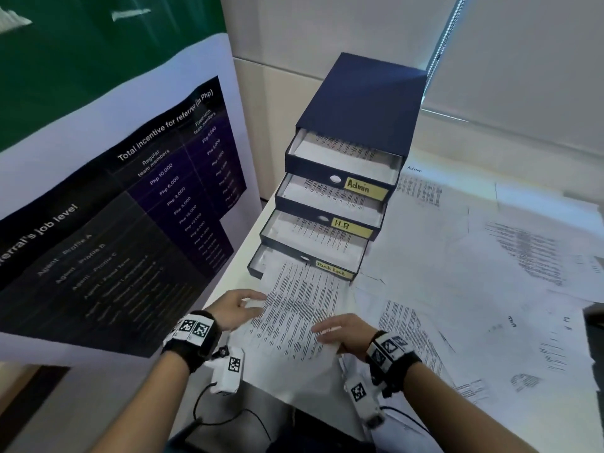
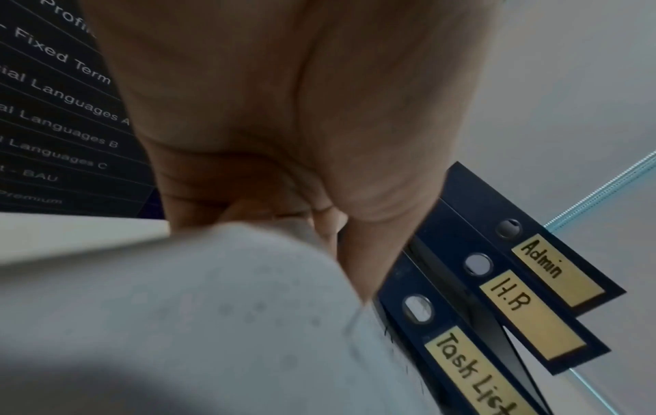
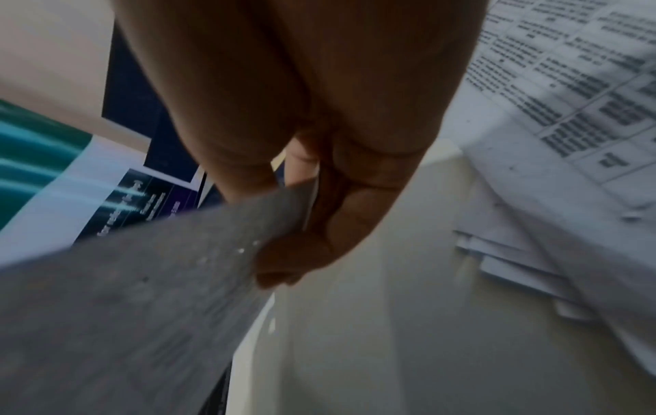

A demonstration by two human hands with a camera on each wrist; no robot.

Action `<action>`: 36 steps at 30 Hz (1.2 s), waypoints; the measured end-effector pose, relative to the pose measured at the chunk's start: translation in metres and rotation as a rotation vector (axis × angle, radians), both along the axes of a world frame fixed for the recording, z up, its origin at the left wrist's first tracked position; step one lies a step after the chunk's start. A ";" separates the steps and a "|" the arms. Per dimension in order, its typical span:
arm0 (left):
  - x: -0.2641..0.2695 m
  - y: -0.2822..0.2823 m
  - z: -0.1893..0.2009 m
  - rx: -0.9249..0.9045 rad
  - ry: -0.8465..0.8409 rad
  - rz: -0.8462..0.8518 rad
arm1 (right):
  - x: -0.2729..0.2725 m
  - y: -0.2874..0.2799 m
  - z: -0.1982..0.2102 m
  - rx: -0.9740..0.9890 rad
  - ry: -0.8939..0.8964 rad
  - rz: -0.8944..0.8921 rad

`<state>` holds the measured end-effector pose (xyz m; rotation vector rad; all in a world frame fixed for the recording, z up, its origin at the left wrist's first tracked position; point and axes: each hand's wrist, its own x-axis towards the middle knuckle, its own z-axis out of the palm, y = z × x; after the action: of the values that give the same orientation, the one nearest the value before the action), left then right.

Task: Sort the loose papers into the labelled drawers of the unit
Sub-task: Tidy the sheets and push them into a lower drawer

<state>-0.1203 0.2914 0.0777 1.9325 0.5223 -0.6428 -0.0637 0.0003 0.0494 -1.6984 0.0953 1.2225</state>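
Paper is the whole problem here: a printed sheet (image 1: 294,318), thin and floppy, light enough to slide or fold if pushed from one point. It hangs between both hands in front of the drawer unit (image 1: 346,178), its far edge lying over the lip of the lowest drawer (image 1: 261,261), below the drawer labelled "Task List" (image 1: 334,270). The left hand (image 1: 236,307) meets the sheet's left edge, with the thumb over it in the wrist view; whether the fingers truly pinch it I cannot tell. The right hand (image 1: 343,333) pinches the near right corner, fingers on top and thumb beneath (its wrist view shows the paper sandwiched there).

Holding it at two opposite edges looks right to me, since a single grip would let it sag and buckle against the drawer front.

Room is tight on the left, where a poster board (image 1: 124,204) stands close beside the unit. On the right, loose papers (image 1: 490,256) cover the desk, so a sweeping hand could scatter them. The open drawers step outward like stairs, leaving a shallow gap above the lowest one.
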 end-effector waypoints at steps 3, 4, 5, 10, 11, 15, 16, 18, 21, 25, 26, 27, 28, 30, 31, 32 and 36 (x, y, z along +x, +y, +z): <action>0.007 -0.009 -0.007 -0.039 -0.071 0.066 | 0.008 -0.001 -0.003 -0.045 -0.207 -0.164; 0.010 -0.011 -0.009 -0.036 -0.074 0.099 | 0.014 0.000 -0.002 -0.063 -0.269 -0.211; 0.012 -0.012 -0.009 -0.016 -0.067 0.107 | 0.019 0.003 0.000 -0.066 -0.310 -0.259; 0.023 -0.008 -0.015 0.038 -0.143 0.077 | 0.039 0.017 0.003 -0.067 -0.301 -0.301; 0.027 -0.004 -0.017 0.072 -0.162 0.078 | 0.038 0.018 0.003 -0.031 -0.187 -0.331; 0.044 0.015 -0.009 0.124 -0.108 0.106 | 0.025 0.014 0.003 0.149 0.115 -0.466; 0.046 0.020 -0.008 0.130 -0.121 0.135 | 0.024 0.014 0.003 0.163 0.094 -0.488; 0.049 0.027 -0.008 0.150 -0.162 0.193 | 0.030 0.015 0.003 0.162 -0.003 -0.539; 0.052 0.023 -0.014 0.173 -0.173 0.232 | 0.046 0.023 0.000 0.153 -0.040 -0.596; 0.059 0.001 -0.029 0.150 -0.226 0.277 | 0.046 0.025 0.007 0.154 0.087 -0.493; 0.061 -0.006 -0.033 0.142 -0.250 0.285 | 0.043 0.024 0.009 0.154 0.105 -0.442; 0.065 -0.013 -0.036 0.138 -0.267 0.305 | 0.040 0.022 0.009 0.174 0.132 -0.421; 0.068 -0.020 -0.038 0.130 -0.281 0.339 | 0.038 0.019 0.008 0.185 0.134 -0.422; 0.076 -0.031 -0.037 0.116 -0.283 0.414 | 0.042 0.016 0.003 0.163 0.075 -0.479; 0.078 -0.036 -0.035 0.130 -0.290 0.429 | 0.047 0.015 -0.001 0.149 0.045 -0.524; 0.079 -0.040 -0.034 0.193 -0.324 0.411 | 0.052 0.015 -0.006 0.126 0.016 -0.538; 0.068 -0.056 -0.035 0.787 -0.531 -0.063 | 0.068 0.021 -0.017 0.090 0.055 -0.552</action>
<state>-0.0523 0.2352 0.0428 2.7368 0.3982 0.0976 0.0044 0.0216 0.0327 -1.4277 0.5007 0.8419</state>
